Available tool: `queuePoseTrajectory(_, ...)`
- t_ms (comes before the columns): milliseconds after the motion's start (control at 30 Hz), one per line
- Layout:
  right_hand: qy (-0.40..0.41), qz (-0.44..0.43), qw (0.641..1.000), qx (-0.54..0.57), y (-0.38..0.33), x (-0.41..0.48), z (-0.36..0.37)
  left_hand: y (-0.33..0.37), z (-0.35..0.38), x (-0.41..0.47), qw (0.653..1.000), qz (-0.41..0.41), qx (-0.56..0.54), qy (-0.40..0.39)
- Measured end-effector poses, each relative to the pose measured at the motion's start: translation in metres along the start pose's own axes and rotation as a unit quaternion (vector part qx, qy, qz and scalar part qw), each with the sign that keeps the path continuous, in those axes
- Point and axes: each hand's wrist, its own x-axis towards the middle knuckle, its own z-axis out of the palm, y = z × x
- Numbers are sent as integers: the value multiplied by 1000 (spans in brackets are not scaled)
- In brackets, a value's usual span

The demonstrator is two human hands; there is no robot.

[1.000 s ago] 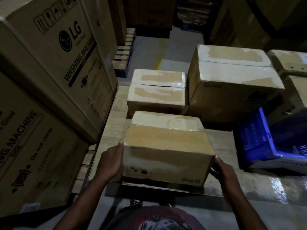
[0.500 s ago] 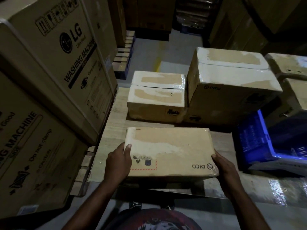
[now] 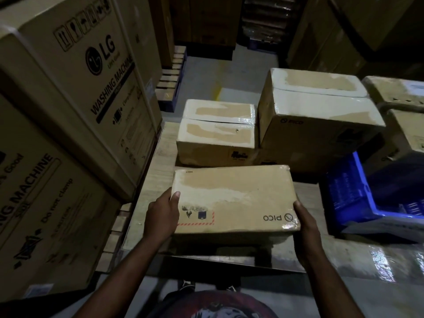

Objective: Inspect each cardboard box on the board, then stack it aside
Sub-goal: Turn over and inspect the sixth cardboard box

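The person's left hand (image 3: 160,216) grips the left end of a brown rectangular cardboard box (image 3: 234,200), its thumb (image 3: 175,197) laid flat over the upper face beside a red-dashed label; the other fingers are hidden behind the box's end. The right hand (image 3: 307,228) clasps the near right corner, palm against the end wall, and its fingertips cannot be seen.

The box lies level between the two hands over the near part of a pale wooden board (image 3: 156,171), broad printed face up, the "PICO" mark reading upside down to the wearer. Whether it rests on the board or is held just above it cannot be told. A second ago it showed its taped top and a narrower side; half a second ago the printed face had already been turned upward, and since then the pose and both grips have barely changed.

Just behind it on the board sit a smaller tape-streaked cardboard box (image 3: 218,138) and, touching that one's right side, a taller cardboard box (image 3: 319,115). A blue plastic crate (image 3: 351,193) stands to the right, and large LG washing-machine cartons (image 3: 75,88) rise along the left.
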Motion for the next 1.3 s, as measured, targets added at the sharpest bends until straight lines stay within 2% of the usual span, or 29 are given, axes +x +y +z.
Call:
queuePoseTrajectory(167, -30, -104, 985, -134, -46, -14, 10, 0, 9, 5, 1000, 15, -5, -4)
queuePoseTrajectory(267, -19, -117, 974, -192, -58, -20, 27, 4, 16, 12, 997, -32, 46, -53)
queuePoseTrajectory(333, -32, -133, 963, -232, -59, -23, 39, 17, 10, 12, 995, -29, 36, -90)
queuePoseTrajectory(467, -122, -180, 934, -283, -61, -36, 74, 72, -17, -7, 987, 76, -71, -124)
queuePoseTrajectory(533, -156, -242, 901, -323, -58, -37, 85, 97, -31, -14, 977, 93, -152, -116)
queuePoseTrajectory(600, -150, -295, 870, -365, -47, -31, 88, 106, -43, -12, 967, 128, -192, -110)
queuePoseTrajectory(700, -41, -261, 891, -368, -33, -10, 72, 93, -51, 1, 958, 171, -199, -119)
queuePoseTrajectory(767, 44, -187, 913, -361, -30, 2, 60, 79, -55, 6, 949, 155, -248, -120)
queuePoseTrajectory(800, 62, -129, 931, -335, -30, 4, 56, 73, -56, 7, 944, 145, -270, -119)
queuePoseTrajectory(867, 32, -38, 972, -228, -25, 5, 53, 66, -59, 5, 938, 139, -296, -118)
queuePoseTrajectory(900, 5, -26, 984, -175, -22, 4, 55, 65, -60, 4, 936, 140, -303, -117)
queuePoseTrajectory(1033, 3, -65, 993, -97, -19, 3, 61, 59, -59, 1, 928, 121, -333, -118)
queuePoseTrajectory(1300, -6, -95, 989, -114, -27, 14, 49, 41, -25, -13, 925, 48, -360, -114)
